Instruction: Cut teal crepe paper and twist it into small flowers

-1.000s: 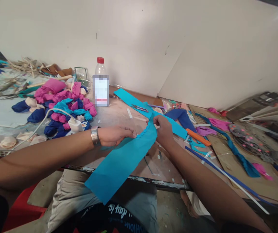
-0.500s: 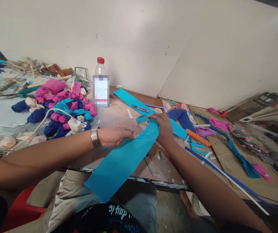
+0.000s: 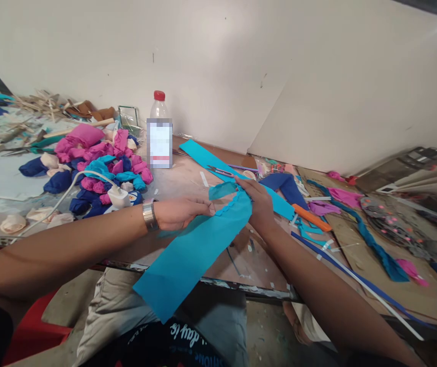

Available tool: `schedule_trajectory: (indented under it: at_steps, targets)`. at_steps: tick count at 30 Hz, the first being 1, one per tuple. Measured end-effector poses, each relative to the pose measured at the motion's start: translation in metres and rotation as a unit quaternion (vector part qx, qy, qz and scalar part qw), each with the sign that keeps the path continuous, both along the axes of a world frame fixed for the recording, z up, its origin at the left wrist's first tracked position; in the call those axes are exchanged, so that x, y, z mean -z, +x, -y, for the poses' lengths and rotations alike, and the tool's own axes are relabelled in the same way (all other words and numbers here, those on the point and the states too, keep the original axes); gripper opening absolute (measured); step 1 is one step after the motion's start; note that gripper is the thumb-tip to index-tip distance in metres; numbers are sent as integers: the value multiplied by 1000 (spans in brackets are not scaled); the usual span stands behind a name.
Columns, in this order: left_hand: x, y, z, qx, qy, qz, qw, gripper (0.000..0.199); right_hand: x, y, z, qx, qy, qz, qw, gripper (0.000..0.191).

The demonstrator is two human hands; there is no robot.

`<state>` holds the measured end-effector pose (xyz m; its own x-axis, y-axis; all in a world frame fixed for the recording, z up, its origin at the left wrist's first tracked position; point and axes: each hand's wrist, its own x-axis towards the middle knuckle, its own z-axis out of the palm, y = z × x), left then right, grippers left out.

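A wide turquoise strip of fabric or crepe paper (image 3: 193,262) stretches between my hands, its loose end hanging over the table's front edge above my lap. My left hand (image 3: 182,213) pinches its upper edge, thumb against fingers. Along that edge, between the hands, runs a row of small crimps. My right hand (image 3: 257,201) grips the strip where it curls back at the top; some of its fingers are hidden behind the strip. Just behind lies another flat turquoise strip (image 3: 197,154), with small pink-handled thread snips (image 3: 224,173) resting on it.
Left of my hands are a heap of pink, blue and turquoise fabric pieces (image 3: 100,158), a white plug on a cable (image 3: 118,196) and a red-capped bottle (image 3: 159,109). An orange cutter (image 3: 312,217), a white stick (image 3: 375,295) and cardboard (image 3: 371,270) lie to the right.
My right hand's fingers have shifted along the curled part, which now opens into a wider loop with more crimped edge showing. My left hand stays nearly in place.
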<state>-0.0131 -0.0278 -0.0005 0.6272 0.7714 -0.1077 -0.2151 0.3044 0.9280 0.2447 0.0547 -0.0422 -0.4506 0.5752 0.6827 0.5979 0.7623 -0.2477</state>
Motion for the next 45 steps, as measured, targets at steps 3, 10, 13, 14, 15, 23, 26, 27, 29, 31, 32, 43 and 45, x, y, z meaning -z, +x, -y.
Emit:
schedule_trajectory:
  at_steps: [3, 10, 13, 14, 15, 23, 26, 27, 29, 31, 32, 43, 45]
  targets:
    - [3, -1, -4, -76, 42, -51, 995, 19, -1, -3, -1, 3, 28, 13, 1000, 60]
    - [4, -10, -13, -118, 288, -310, 898, 28, -9, -10, 12, -18, 50, 56, 997, 81]
    - [6, -10, -9, -129, 394, -388, 823, 27, -15, -13, 22, -43, 52, 39, 997, 70]
    - [7, -9, -7, -122, 426, -408, 798, 26, -17, -15, 26, -59, 46, 36, 997, 63]
    - [9, -9, -6, -112, 451, -424, 778, 26, -18, -17, 30, -76, 34, 34, 996, 53]
    - [10, -6, -2, -61, 502, -416, 756, 23, -21, -32, 49, -170, -36, 105, 979, 10]
    - [7, -7, -3, -57, 482, -425, 764, 22, -21, -32, 48, -159, -40, 99, 982, 13]
    - [7, -8, -3, -55, 475, -426, 768, 21, -21, -32, 48, -154, -40, 98, 982, 14]
    - [7, -9, -5, -49, 463, -427, 775, 21, -21, -31, 48, -149, -42, 99, 983, 16]
    - [8, -9, -6, -41, 455, -423, 783, 22, -22, -30, 48, -151, -50, 106, 982, 16]
    - [8, -10, -7, -37, 455, -420, 785, 21, -22, -30, 48, -153, -56, 111, 980, 15]
    - [10, -10, -7, -18, 459, -428, 779, 23, -20, -31, 48, -155, -82, 131, 976, 12]
    - [8, -12, -8, -3, 445, -439, 781, 28, -20, -30, 48, -152, -82, 136, 976, 13]
